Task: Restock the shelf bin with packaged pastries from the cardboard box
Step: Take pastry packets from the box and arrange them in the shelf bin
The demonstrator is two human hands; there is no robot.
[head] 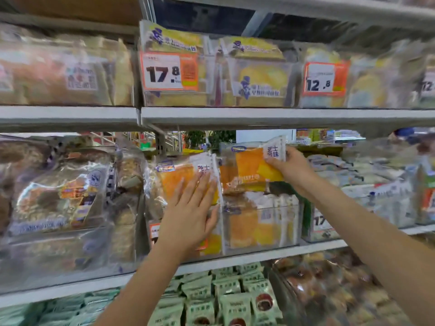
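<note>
In the head view, the left hand [191,208] lies flat and open, fingers spread, pressed against an orange packaged pastry [181,182] standing upright at the centre of the frame, in the front of a clear shelf bin [261,231]. The right hand [288,167], right of centre, is closed around the top right corner of a second orange pastry pack [249,170] (white label with blue characters), held just above the packs already standing in the bin. Price tags [168,71] hang on the upper shelf [235,116]. Green packets [226,300] fill the bottom of the frame.
</note>
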